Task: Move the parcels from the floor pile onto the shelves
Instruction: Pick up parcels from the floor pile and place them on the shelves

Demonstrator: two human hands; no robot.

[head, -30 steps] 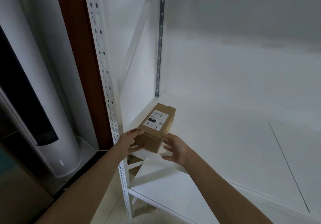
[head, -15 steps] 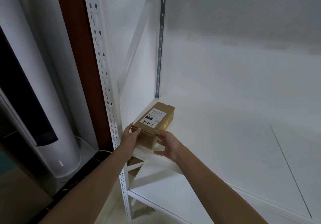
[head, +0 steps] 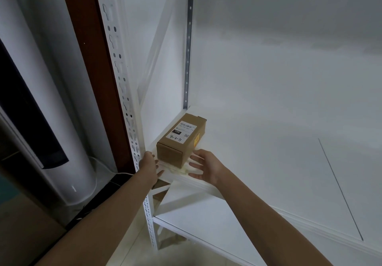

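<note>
A small brown cardboard parcel (head: 183, 139) with a white label lies flat on the white shelf (head: 268, 162), in its far left corner against the side panel. My left hand (head: 149, 165) hovers just left of the box's near end, fingers relaxed and holding nothing. My right hand (head: 204, 165) is spread open just right of that end, a short gap from the box. Neither hand grips the parcel.
A perforated white upright (head: 124, 100) stands at the shelf's left front corner, with a brown post (head: 91, 59) behind it. A lower shelf (head: 206, 220) shows below. A white cylindrical appliance (head: 68, 141) stands on the floor at left.
The parcel slid back and left into the shelf corner. Both hands have let go of it and drawn slightly back, fingers spread.
</note>
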